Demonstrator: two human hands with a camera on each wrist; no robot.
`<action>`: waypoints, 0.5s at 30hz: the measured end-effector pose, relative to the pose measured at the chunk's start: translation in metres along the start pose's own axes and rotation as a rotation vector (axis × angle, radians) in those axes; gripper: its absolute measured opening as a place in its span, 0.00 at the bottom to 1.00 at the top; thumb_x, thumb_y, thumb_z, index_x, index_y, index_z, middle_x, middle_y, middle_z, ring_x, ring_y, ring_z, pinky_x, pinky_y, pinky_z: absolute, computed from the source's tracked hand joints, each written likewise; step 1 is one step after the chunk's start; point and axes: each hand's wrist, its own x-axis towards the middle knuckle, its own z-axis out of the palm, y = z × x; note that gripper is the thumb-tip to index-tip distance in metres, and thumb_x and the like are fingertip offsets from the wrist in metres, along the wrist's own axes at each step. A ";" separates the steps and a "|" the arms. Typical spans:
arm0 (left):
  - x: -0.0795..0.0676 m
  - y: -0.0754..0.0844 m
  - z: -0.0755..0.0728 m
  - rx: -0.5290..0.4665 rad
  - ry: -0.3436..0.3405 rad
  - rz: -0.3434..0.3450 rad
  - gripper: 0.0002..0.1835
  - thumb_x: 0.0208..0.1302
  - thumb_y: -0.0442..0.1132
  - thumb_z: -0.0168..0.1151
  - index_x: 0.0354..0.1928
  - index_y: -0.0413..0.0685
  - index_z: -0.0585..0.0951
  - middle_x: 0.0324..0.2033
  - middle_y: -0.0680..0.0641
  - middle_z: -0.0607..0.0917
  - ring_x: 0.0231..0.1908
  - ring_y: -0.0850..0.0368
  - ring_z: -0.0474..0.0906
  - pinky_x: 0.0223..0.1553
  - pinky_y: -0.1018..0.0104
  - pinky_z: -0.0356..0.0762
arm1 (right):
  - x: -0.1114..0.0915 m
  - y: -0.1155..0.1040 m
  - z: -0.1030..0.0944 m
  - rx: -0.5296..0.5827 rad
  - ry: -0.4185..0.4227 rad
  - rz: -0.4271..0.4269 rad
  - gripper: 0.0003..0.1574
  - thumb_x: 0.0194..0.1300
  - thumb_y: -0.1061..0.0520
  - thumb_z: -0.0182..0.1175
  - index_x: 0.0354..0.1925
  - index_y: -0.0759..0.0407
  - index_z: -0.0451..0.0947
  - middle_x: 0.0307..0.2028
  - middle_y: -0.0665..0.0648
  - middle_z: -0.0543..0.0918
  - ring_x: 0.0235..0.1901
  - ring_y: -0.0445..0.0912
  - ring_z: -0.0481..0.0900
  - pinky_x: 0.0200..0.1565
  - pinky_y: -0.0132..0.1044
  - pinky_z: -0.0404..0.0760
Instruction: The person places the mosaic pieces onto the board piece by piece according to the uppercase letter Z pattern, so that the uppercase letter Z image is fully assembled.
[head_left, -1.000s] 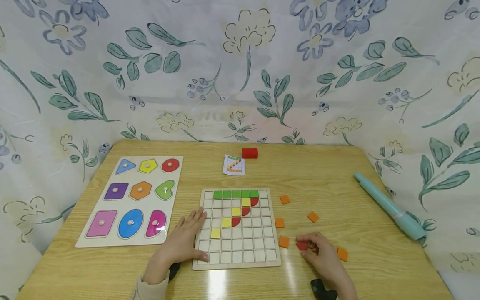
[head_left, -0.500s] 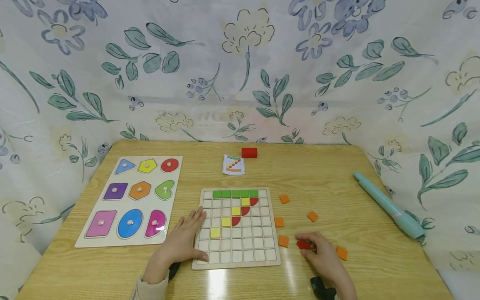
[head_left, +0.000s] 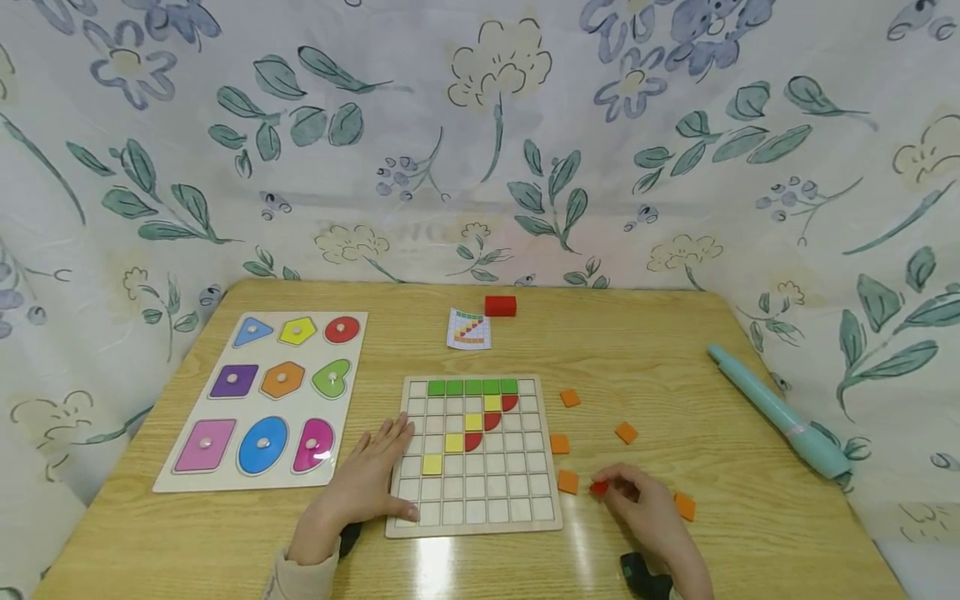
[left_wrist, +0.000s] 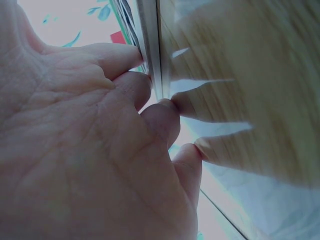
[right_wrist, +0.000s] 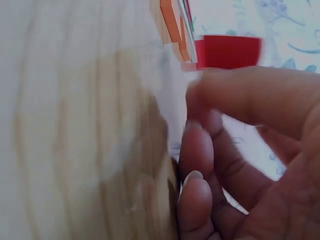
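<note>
My left hand (head_left: pixel 367 479) lies with fingers spread on the left edge of the wooden grid board (head_left: pixel 556 517), the thumb over its lower left corner. Green squares (head_left: pixel 473 387) fill part of the board's top row. Below them, yellow squares (head_left: pixel 432 465) step down diagonally, with red quarter-circle tiles (head_left: pixel 473 442) beside several of them. To the right of the board, my right hand (head_left: pixel 645 504) pinches a small red tile (head_left: pixel 599 488) between thumb and index finger, low over the table. Its shape is partly hidden by the fingers. In the right wrist view, the other fingers curl near the tabletop.
Loose orange squares (head_left: pixel 567 482) lie right of the board, some close to its edge. A shape puzzle board (head_left: pixel 247 408) with knobs is at the left. Behind stand a small pattern card (head_left: pixel 469 330) and a red block (head_left: pixel 500 306). A teal tube-like object (head_left: pixel 780 412) lies far right.
The red tile has turned in my right fingers and sits slightly further left, with less of it showing. My left hand and the board have stayed in place.
</note>
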 end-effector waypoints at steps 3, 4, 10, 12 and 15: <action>0.000 -0.001 0.000 0.001 0.000 0.001 0.67 0.32 0.58 0.80 0.74 0.40 0.56 0.76 0.41 0.52 0.75 0.38 0.44 0.74 0.37 0.40 | 0.002 -0.001 0.000 0.046 0.013 -0.014 0.12 0.64 0.65 0.60 0.44 0.52 0.83 0.38 0.52 0.86 0.33 0.34 0.77 0.35 0.27 0.75; 0.000 -0.001 0.000 0.004 0.000 0.002 0.67 0.32 0.59 0.80 0.74 0.40 0.56 0.76 0.41 0.52 0.76 0.38 0.44 0.74 0.37 0.40 | 0.003 -0.001 0.000 0.055 0.017 -0.020 0.13 0.65 0.65 0.60 0.45 0.53 0.83 0.39 0.52 0.86 0.34 0.34 0.78 0.36 0.27 0.76; 0.000 -0.003 0.001 0.002 0.004 0.013 0.67 0.32 0.60 0.79 0.74 0.38 0.56 0.76 0.40 0.52 0.75 0.37 0.44 0.73 0.36 0.41 | 0.012 -0.008 0.006 0.136 0.013 -0.019 0.14 0.70 0.62 0.54 0.50 0.54 0.82 0.50 0.55 0.85 0.43 0.31 0.79 0.44 0.25 0.79; 0.000 -0.003 0.001 -0.001 0.005 0.015 0.67 0.32 0.60 0.79 0.74 0.38 0.56 0.76 0.40 0.52 0.75 0.37 0.45 0.73 0.36 0.41 | 0.015 -0.013 0.011 0.185 -0.006 -0.017 0.13 0.71 0.60 0.53 0.49 0.57 0.82 0.47 0.57 0.86 0.39 0.33 0.79 0.41 0.26 0.79; 0.000 -0.002 0.002 0.002 0.005 0.012 0.67 0.32 0.59 0.79 0.74 0.39 0.56 0.76 0.41 0.52 0.76 0.38 0.45 0.74 0.37 0.41 | 0.023 -0.022 0.019 0.212 -0.052 -0.067 0.12 0.69 0.58 0.57 0.46 0.62 0.82 0.40 0.58 0.86 0.33 0.35 0.80 0.35 0.26 0.79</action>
